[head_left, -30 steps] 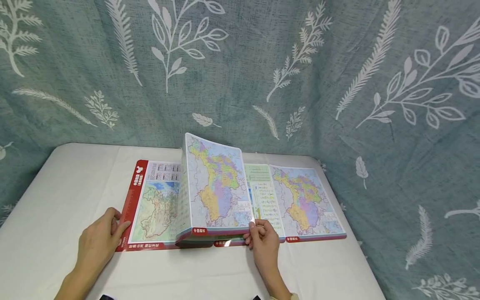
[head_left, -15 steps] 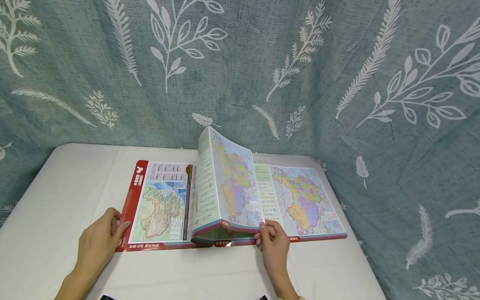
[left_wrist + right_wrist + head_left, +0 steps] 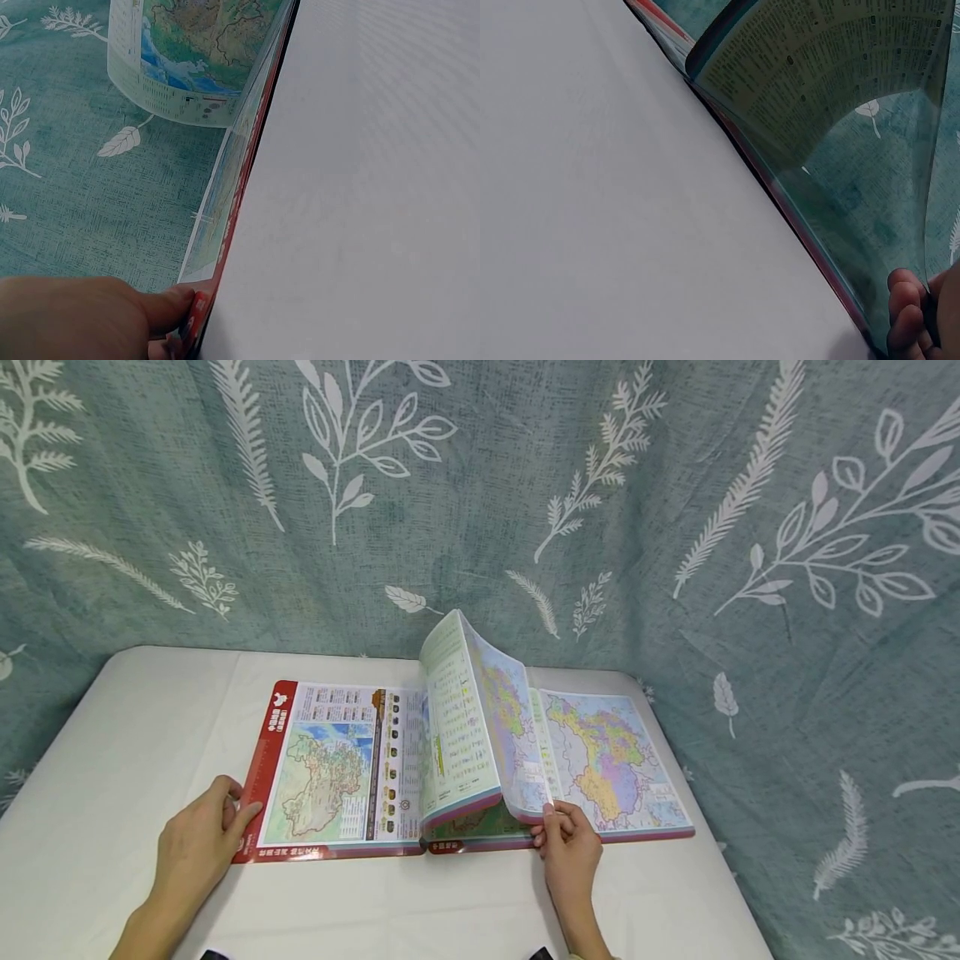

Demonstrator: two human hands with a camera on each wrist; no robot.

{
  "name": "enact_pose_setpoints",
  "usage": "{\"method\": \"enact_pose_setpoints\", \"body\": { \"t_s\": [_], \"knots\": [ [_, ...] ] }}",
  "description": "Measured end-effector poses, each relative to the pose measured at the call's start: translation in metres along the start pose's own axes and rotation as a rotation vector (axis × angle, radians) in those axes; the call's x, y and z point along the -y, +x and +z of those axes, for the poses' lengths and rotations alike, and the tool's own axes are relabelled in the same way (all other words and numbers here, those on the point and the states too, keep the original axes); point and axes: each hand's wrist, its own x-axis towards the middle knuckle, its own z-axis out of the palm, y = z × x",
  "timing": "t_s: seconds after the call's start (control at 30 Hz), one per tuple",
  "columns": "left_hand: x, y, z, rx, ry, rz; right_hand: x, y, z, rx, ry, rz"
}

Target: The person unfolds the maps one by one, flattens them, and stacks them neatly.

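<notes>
A laminated folding map [image 3: 330,793] lies spread on the white table, with a red strip along its left end. On that strip's near part my left hand [image 3: 191,839] pinches the edge, thumb on top; the left wrist view shows the thumb [image 3: 169,304] on the red corner. My right hand [image 3: 572,852] pinches the near right corner of a raised, bent panel [image 3: 465,718]. This panel stands up like a tent over the map's middle, its left face covered in text. In the right wrist view its glossy underside [image 3: 825,67] arches above curled fingers [image 3: 904,322].
The map's right panel [image 3: 607,768] lies flat, showing a coloured map. White cloth covers the table [image 3: 360,910]. A green curtain [image 3: 480,510] with white leaf prints hangs right behind and along the right side.
My right hand has moved right, drawing the raised panel's corner along. More of the map's left part, including a column of small pictures, is uncovered. The left hand stays in place.
</notes>
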Motion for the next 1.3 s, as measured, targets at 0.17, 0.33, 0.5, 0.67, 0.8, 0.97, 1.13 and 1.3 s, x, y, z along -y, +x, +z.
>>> {"method": "enact_pose_setpoints", "body": {
  "t_s": [0.17, 0.33, 0.5, 0.67, 0.8, 0.97, 1.13, 1.3],
  "knots": [
    [0.0, -0.001, 0.0, -0.002, 0.0, 0.0, -0.005, 0.003, -0.007, -0.029, -0.015, -0.032],
    [-0.001, -0.002, 0.0, -0.003, 0.001, -0.003, -0.008, 0.007, -0.017, -0.07, -0.044, -0.07],
    [-0.002, -0.002, 0.0, -0.002, 0.001, -0.002, -0.015, 0.013, -0.027, -0.117, -0.097, -0.087],
    [-0.002, -0.002, 0.0, -0.011, -0.005, 0.002, -0.017, 0.018, -0.034, -0.153, -0.142, -0.104],
    [-0.003, -0.001, 0.0, -0.012, -0.007, -0.002, -0.021, 0.022, -0.039, -0.182, -0.185, -0.122],
    [-0.003, -0.001, 0.001, -0.018, -0.008, 0.001, -0.023, 0.026, -0.048, -0.206, -0.212, -0.121],
    [-0.004, 0.0, 0.001, -0.02, -0.011, 0.004, -0.026, 0.031, -0.06, -0.256, -0.29, -0.149],
    [-0.003, 0.0, 0.0, -0.015, -0.004, -0.005, -0.031, 0.037, -0.069, -0.289, -0.391, -0.157]
  ]
}}
